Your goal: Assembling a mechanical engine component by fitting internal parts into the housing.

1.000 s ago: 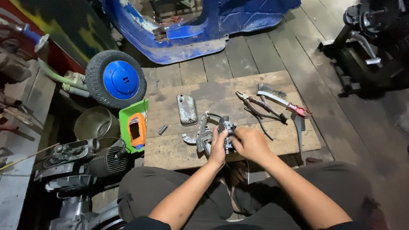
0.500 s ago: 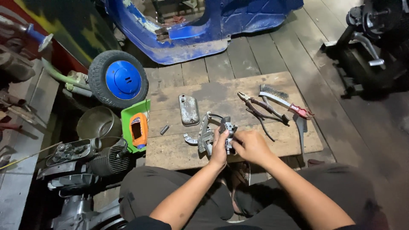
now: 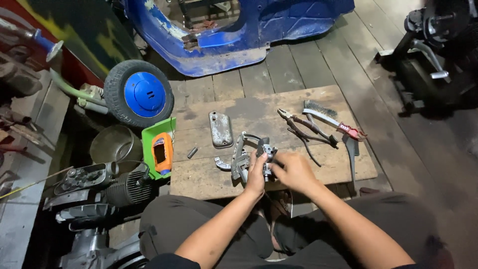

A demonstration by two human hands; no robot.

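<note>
I had both hands on the small metal engine part (image 3: pixel 262 158) at mid-frame on the wooden board (image 3: pixel 318 172): my left hand (image 3: pixel 257 174) gripped its near side, and my right hand (image 3: pixel 294 172) pinched its right edge. I judged I was mid-fitting; next needed a steady hold. Pliers (image 3: pixel 303 127) lay upper right.
</note>
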